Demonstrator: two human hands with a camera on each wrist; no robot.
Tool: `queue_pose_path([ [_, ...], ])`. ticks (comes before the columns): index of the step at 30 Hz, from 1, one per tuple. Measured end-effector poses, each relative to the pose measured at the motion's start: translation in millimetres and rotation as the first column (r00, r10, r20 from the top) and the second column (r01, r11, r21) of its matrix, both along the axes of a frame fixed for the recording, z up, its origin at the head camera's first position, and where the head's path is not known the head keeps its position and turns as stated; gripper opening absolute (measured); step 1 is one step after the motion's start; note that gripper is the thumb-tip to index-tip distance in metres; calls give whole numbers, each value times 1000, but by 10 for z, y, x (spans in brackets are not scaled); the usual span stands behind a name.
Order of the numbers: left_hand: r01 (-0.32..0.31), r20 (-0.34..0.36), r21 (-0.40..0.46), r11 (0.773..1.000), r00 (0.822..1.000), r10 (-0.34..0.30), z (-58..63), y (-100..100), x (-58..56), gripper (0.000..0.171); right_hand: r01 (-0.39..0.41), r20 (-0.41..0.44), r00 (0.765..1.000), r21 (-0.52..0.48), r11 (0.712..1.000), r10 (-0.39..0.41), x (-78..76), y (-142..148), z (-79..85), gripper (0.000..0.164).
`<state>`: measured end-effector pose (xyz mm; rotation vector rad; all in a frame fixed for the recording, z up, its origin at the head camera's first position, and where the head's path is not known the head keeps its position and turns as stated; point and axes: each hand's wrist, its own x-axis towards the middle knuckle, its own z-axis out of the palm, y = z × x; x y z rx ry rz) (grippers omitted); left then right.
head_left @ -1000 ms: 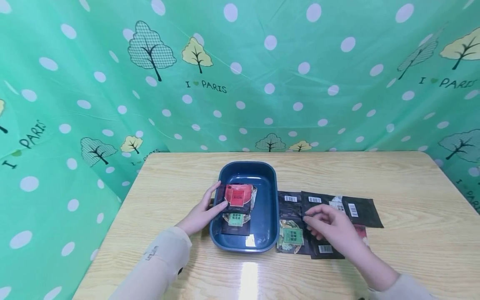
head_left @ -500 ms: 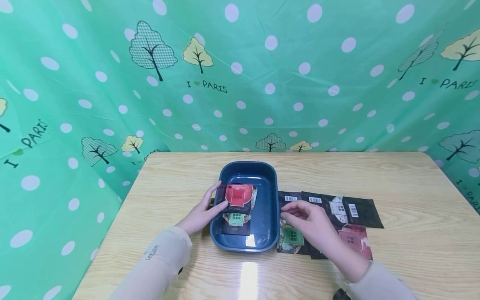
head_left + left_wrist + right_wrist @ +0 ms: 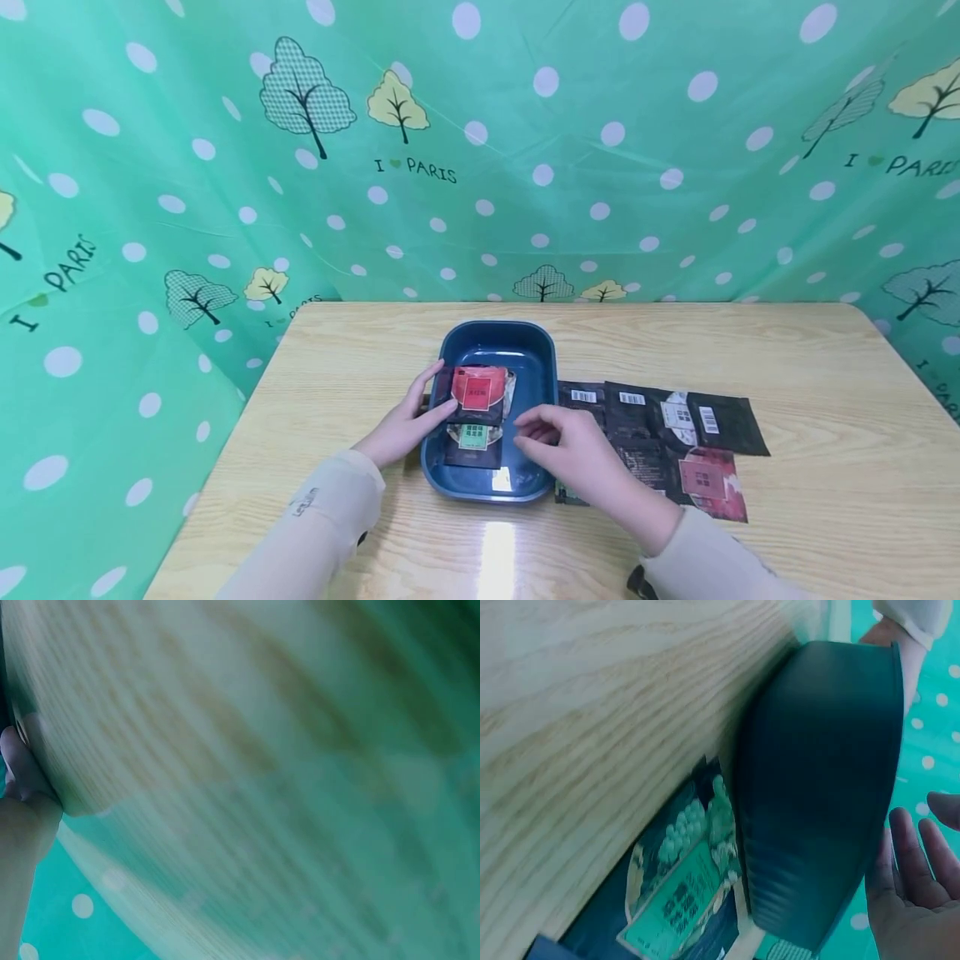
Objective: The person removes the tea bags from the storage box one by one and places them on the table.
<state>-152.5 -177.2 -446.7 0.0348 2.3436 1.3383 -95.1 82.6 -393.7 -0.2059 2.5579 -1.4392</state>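
A dark blue rectangular tray (image 3: 536, 358) stands mid-table. On its left side a red-labelled packet (image 3: 478, 392) overlaps a green-labelled packet (image 3: 472, 446). My left hand (image 3: 405, 425) holds the tray's left rim, thumb over the inside and fingers along the outer wall. Only a little of the left hand (image 3: 22, 769) shows in the left wrist view. My right hand (image 3: 562, 446) hovers over the tray's right wall, fingers loosely bent. In the right wrist view the right hand (image 3: 922, 900) has spread fingers beside the dark tray wall (image 3: 825, 765), with nothing between them.
Right of the tray lie several flat packets: a dark one with a barcode (image 3: 582, 398), a red-labelled one (image 3: 705, 482), and a green grape-pictured one (image 3: 682, 877) close by the wall. A green dotted curtain (image 3: 540, 167) hangs behind the wooden table (image 3: 840, 375).
My right hand has moved left from over the packets to above the tray's right side, uncovering the red-labelled packet and dark ones beside it. The left hand has stayed on the rim.
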Motion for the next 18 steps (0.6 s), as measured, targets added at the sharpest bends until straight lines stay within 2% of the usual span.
queue_pose_path([
  [4, 1, -3, -1, 1000, 1000, -1, -3, -2, 2, 68, -73, -48, 996, 73, 995, 76, -11, -89, -69, 18],
  [9, 2, -2, 5, 1000, 1000, -2, -4, 0, 5, 68, -146, -129, 976, 202, 969, 174, -12, -168, -131, 21],
  [18, 7, -14, 0, 1000, 1000, -7, -8, 1, -1, 70, -200, -168, 949, 338, 920, 267, -32, -287, -166, 30],
])
